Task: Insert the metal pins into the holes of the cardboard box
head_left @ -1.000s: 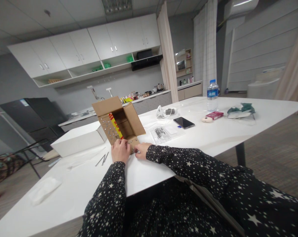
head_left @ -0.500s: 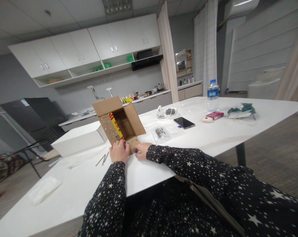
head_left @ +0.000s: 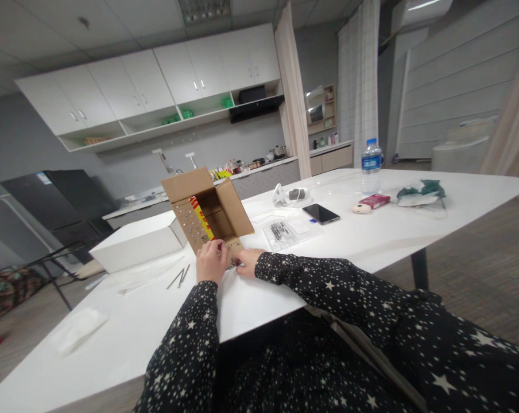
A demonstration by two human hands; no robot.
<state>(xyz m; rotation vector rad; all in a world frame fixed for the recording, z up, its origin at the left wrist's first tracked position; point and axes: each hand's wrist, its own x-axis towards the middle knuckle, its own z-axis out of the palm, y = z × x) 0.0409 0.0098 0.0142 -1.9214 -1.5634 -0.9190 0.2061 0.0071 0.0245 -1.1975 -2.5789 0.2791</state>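
An opened cardboard box (head_left: 242, 215) stands tilted on the white table, its flaps spread and its inside facing me. Small silvery bits dot its left flap (head_left: 186, 222) and its lower flap (head_left: 234, 246); a yellow and red strip (head_left: 202, 219) runs along one edge. Over the lower flap my left hand (head_left: 210, 263) has its fingers curled together, and I cannot make out what is in them. My right hand (head_left: 250, 261) rests by that flap's right corner, thumb and fingers closed at its near edge beside tiny dark bits. Two thin metal rods (head_left: 181, 276) lie left of my left hand.
Left of the box are a long white box (head_left: 134, 244) and a crumpled white tissue (head_left: 81, 331). To the right lie a clear bag of small dark parts (head_left: 281, 232), a phone (head_left: 321, 213), a pink pack (head_left: 375, 201) and a water bottle (head_left: 371, 166).
My left hand has shifted slightly right and its fingers have risen a little over the lower flap. My right hand and the box stay where they were.
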